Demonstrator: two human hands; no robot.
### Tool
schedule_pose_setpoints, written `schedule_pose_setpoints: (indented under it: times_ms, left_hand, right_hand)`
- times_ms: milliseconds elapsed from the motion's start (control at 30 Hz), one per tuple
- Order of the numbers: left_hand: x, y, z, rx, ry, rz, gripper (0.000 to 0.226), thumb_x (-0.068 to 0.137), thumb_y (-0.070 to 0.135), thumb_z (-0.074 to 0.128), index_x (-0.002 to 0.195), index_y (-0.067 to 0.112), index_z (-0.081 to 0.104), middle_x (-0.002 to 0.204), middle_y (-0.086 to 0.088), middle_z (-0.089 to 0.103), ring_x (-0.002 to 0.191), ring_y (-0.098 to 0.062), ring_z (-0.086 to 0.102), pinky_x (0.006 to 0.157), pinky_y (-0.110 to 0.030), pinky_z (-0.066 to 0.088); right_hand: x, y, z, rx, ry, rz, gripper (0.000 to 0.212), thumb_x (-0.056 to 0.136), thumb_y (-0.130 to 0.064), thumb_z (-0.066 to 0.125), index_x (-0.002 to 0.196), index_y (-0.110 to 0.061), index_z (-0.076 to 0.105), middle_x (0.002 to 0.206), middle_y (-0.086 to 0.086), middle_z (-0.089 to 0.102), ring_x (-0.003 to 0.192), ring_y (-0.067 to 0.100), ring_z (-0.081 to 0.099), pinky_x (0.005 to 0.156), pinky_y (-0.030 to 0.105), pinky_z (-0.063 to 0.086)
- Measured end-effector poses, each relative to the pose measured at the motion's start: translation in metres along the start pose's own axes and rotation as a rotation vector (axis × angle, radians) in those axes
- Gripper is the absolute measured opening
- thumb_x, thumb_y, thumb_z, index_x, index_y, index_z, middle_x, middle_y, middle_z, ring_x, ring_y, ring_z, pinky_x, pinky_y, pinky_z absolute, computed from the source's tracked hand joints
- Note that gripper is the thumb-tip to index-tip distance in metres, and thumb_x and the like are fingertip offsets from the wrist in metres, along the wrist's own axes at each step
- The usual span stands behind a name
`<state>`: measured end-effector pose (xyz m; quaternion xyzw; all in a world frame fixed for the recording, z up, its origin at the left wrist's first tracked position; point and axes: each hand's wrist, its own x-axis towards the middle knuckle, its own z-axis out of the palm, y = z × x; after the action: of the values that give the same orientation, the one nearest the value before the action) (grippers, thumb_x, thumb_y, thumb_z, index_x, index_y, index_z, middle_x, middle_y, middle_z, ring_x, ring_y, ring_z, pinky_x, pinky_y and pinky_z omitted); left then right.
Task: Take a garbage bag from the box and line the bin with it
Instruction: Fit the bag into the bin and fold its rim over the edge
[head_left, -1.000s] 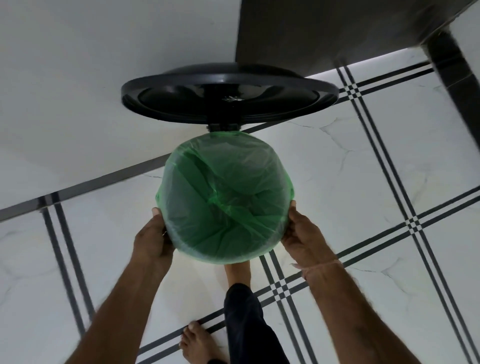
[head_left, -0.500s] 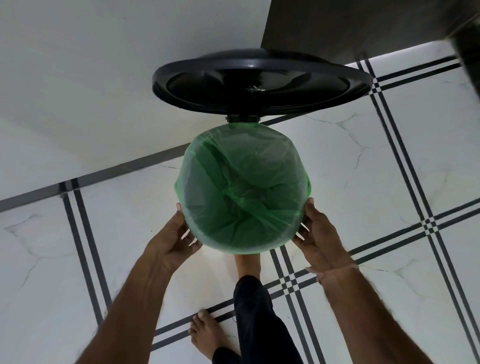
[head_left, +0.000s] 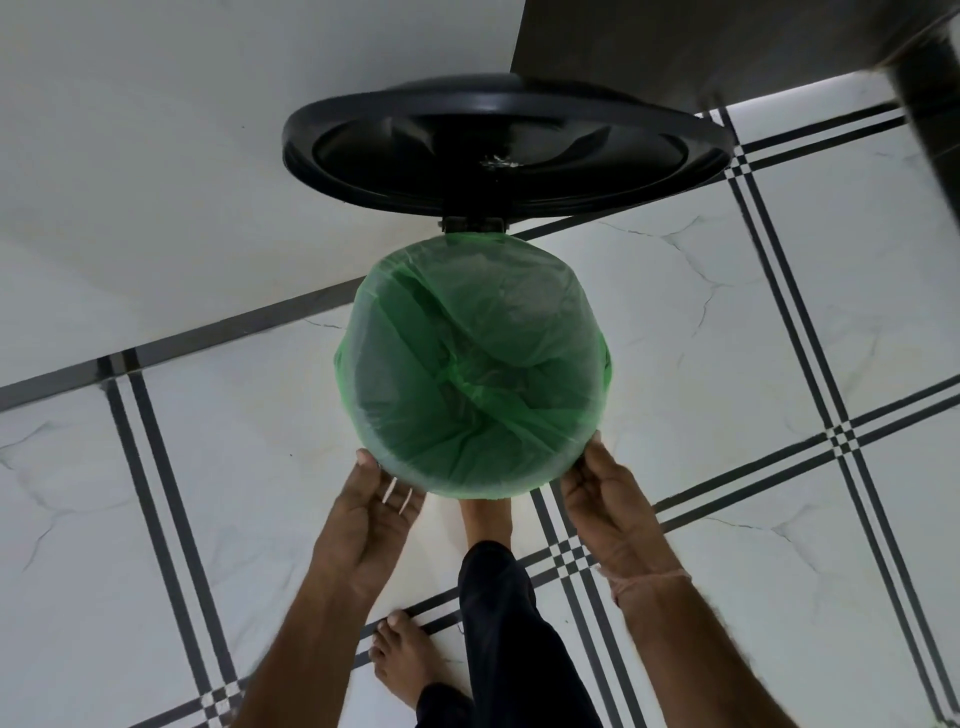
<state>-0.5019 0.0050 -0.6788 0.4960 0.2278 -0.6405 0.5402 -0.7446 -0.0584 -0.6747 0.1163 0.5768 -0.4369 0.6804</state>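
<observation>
Both hands have slid from the sides of the rim round to its near edge since a second ago, drawing closer together. Bag (head_left: 467, 374) sits inside the bin (head_left: 470, 225), its mouth folded out over the rim on every side I can see, and the lid (head_left: 498, 150) stands open behind it.

What matters for the next move is the hem. It hangs over the near rim just beyond my fingers, and the bin stands upright on the floor (head_left: 727, 364) with its mouth facing up at me, so any tuck or tug goes downward along the wall. Neither hand is clearly nearer, since they flank the near edge evenly.

Left hand (head_left: 374, 514) lies palm up under the rim, fingers straight and slightly spread, gripping nothing, with the thumb tip touching the hem. Right hand (head_left: 608, 499) shows its back, thumb laid along the rim. Its fingertips vanish behind the folded plastic, so I can't tell whether they pinch it.

One foot (head_left: 485, 514) is tucked under the bin's front, probably holding a pedal down. The lining looks all but done.
</observation>
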Motion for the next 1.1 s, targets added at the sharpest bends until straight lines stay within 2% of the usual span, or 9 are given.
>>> schedule_pose_setpoints:
  times_ms: [233,300,433,500,567,667,733,967,1100]
  left_hand:
    - [0.006,-0.022,0.009,-0.212,0.02,0.003,0.032,0.096,0.024,0.059,0.076,0.015,0.082,0.102,-0.003,0.081,0.094,-0.016,0.079,0.087,-0.037,0.063]
    - [0.01,-0.021,0.012,-0.194,0.01,0.007,0.016,0.082,0.017,0.068,0.09,0.011,0.08,0.108,-0.006,0.08,0.094,-0.017,0.079,0.082,-0.035,0.064]
    - [0.015,-0.021,0.016,-0.109,0.025,0.031,0.032,0.076,0.011,0.065,0.107,0.009,0.07,0.098,-0.004,0.082,0.085,-0.013,0.079,0.086,-0.029,0.062]
    - [0.012,-0.021,0.015,-0.085,0.066,0.011,0.021,0.081,0.01,0.069,0.102,0.011,0.071,0.095,-0.001,0.079,0.074,-0.01,0.077,0.072,-0.025,0.064]
    - [0.011,-0.02,0.013,-0.059,0.138,-0.007,0.007,0.094,0.014,0.067,0.094,0.013,0.075,0.094,0.002,0.076,0.067,-0.007,0.074,0.061,-0.019,0.061]
    - [0.009,-0.014,0.014,-0.081,0.157,0.055,0.044,0.103,0.038,0.056,0.071,0.021,0.081,0.085,0.006,0.078,0.072,-0.006,0.075,0.07,-0.022,0.063]
    - [0.003,-0.008,0.017,-0.055,0.131,0.06,0.044,0.102,0.046,0.052,0.075,0.026,0.079,0.085,0.007,0.077,0.077,-0.007,0.075,0.08,-0.028,0.063]
    - [0.01,-0.002,0.016,-0.015,0.094,0.041,0.024,0.105,0.027,0.05,0.098,0.015,0.069,0.094,-0.001,0.071,0.085,-0.014,0.072,0.079,-0.034,0.065]
    - [0.009,0.005,0.013,0.004,0.092,0.091,0.032,0.104,0.041,0.051,0.099,0.015,0.069,0.098,0.0,0.074,0.089,-0.015,0.074,0.077,-0.031,0.065]
  right_hand:
    - [0.001,0.016,0.006,-0.013,0.033,0.052,0.023,0.107,-0.011,0.05,0.116,0.0,0.069,0.112,0.017,0.077,0.1,0.024,0.077,0.091,0.036,0.062]
    - [0.008,0.02,0.01,-0.007,0.029,0.051,0.021,0.105,-0.003,0.049,0.115,0.001,0.068,0.112,0.018,0.076,0.101,0.026,0.076,0.091,0.035,0.062]
    - [0.012,0.027,0.012,-0.008,0.097,0.046,0.027,0.101,0.002,0.053,0.125,0.006,0.064,0.115,0.02,0.073,0.11,0.03,0.07,0.093,0.038,0.06]
    - [0.007,0.027,0.01,-0.118,0.158,0.055,0.02,0.101,-0.004,0.058,0.116,-0.001,0.07,0.105,0.012,0.073,0.097,0.023,0.069,0.081,0.03,0.064]
    - [-0.005,0.02,0.013,-0.207,0.205,0.026,0.013,0.101,-0.013,0.063,0.093,-0.011,0.072,0.083,0.004,0.065,0.072,0.012,0.059,0.063,0.022,0.051]
    - [-0.019,0.01,0.017,-0.144,0.179,-0.024,0.035,0.104,-0.037,0.057,0.105,-0.006,0.072,0.098,0.01,0.075,0.091,0.019,0.069,0.085,0.03,0.057]
    - [-0.021,0.007,0.021,-0.124,0.132,-0.013,0.042,0.102,-0.043,0.058,0.115,-0.005,0.071,0.11,0.012,0.078,0.104,0.024,0.072,0.097,0.038,0.057]
    - [-0.015,0.006,0.018,-0.089,0.024,0.002,0.046,0.085,-0.032,0.066,0.121,-0.003,0.067,0.108,0.012,0.078,0.097,0.024,0.077,0.081,0.035,0.066]
    - [-0.018,-0.01,0.02,-0.24,0.079,-0.167,0.04,0.095,-0.033,0.067,0.121,-0.003,0.069,0.114,0.014,0.076,0.105,0.027,0.074,0.092,0.043,0.061]
